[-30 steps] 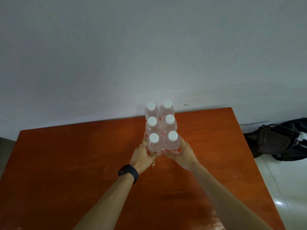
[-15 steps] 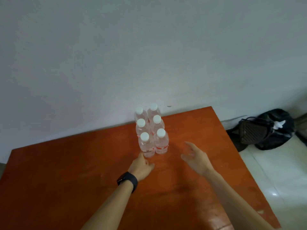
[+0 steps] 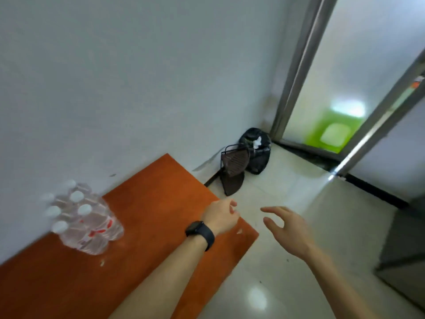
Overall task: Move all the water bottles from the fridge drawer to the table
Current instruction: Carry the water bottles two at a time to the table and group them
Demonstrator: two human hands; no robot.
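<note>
Several clear water bottles (image 3: 86,223) with white caps and red labels stand packed together on the orange-brown table (image 3: 161,192), against the white wall at the left. My left hand (image 3: 222,216), a black watch on its wrist, hovers over the table's right corner with fingers loosely curled, holding nothing. My right hand (image 3: 287,229) is out past the table edge above the floor, fingers spread and empty. Both hands are well to the right of the bottles.
A dark wire basket (image 3: 233,169) and a black bag (image 3: 256,149) sit on the pale tiled floor in the corner beyond the table. A metal-framed frosted glass door (image 3: 305,72) stands at the right. A grey cabinet (image 3: 404,254) edges in at far right.
Both hands have let go of the front bottles and drawn away rightward. The view has swung right, so the bottles now sit at the left and the door has come into sight.
</note>
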